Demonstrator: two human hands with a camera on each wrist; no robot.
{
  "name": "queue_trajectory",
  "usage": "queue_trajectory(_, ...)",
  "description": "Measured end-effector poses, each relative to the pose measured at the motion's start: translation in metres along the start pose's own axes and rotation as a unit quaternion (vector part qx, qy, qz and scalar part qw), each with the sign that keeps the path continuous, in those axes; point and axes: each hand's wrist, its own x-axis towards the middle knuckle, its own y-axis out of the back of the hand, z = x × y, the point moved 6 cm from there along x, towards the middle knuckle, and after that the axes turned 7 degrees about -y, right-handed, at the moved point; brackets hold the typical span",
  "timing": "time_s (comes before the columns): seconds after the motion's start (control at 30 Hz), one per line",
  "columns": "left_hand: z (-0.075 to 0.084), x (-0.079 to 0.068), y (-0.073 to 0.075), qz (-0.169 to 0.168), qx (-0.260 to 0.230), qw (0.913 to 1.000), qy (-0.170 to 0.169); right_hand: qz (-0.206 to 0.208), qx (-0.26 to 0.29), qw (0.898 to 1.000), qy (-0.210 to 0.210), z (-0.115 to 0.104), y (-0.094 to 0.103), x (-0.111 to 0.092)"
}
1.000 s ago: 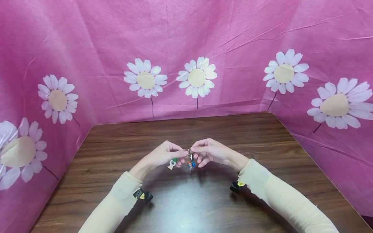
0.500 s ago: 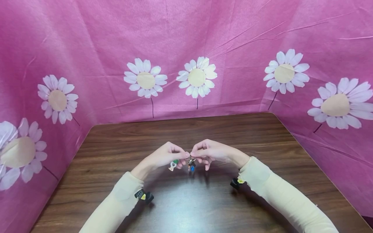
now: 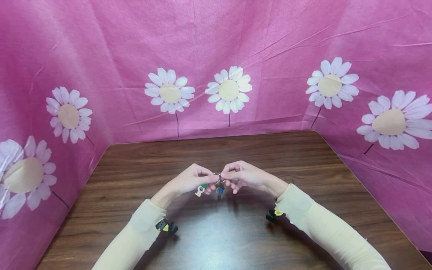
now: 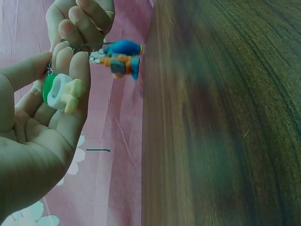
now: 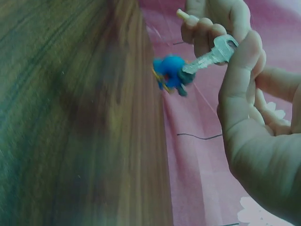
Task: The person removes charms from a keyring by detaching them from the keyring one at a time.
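Note:
My left hand (image 3: 189, 182) and right hand (image 3: 246, 175) meet in the air above the table, fingertips almost touching. Between them is a metal key ring (image 3: 223, 181), pinched from either side by thumb and fingers. A small green and white charm (image 4: 60, 93) with pale yellow feet hangs on a short chain by the left fingers. From the right fingertips juts a silver key (image 5: 214, 55). Beside it dangles a blue and orange figure charm (image 5: 171, 70), blurred in the right wrist view. Fingertips partly hide the ring, and whether there is a second ring I cannot tell.
A dark wood-grain table (image 3: 216, 240) lies beneath both hands. Pink cloth (image 3: 270, 33) printed with white daisies stands along its back and both sides. Black wrist cameras (image 3: 171, 228) are strapped at the cream sleeves (image 3: 320, 213).
Over the last half second both hands lift slightly, after a small dip before that. The key and blue charm shift between the fingers. Both hands keep pinching the ring.

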Motion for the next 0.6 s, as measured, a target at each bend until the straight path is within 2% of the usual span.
queue_trajectory(0.13,0.0017,-0.0010,0.0004,0.004,-0.006,1.0000,0.000,0.016,0.022,1.000,0.013,0.0009,0.0001,0.0000)
queue_trajectory(0.3,0.0031,-0.0017,0.0014,0.017,-0.004,0.9999,0.000,0.013,0.023,1.000,0.009,0.0003,-0.0003,-0.0016)
queue_trajectory(0.6,0.0032,-0.0003,0.0004,0.016,0.024,0.9995,-0.015,0.016,-0.084,0.996,-0.017,-0.0068,0.0005,-0.0070)
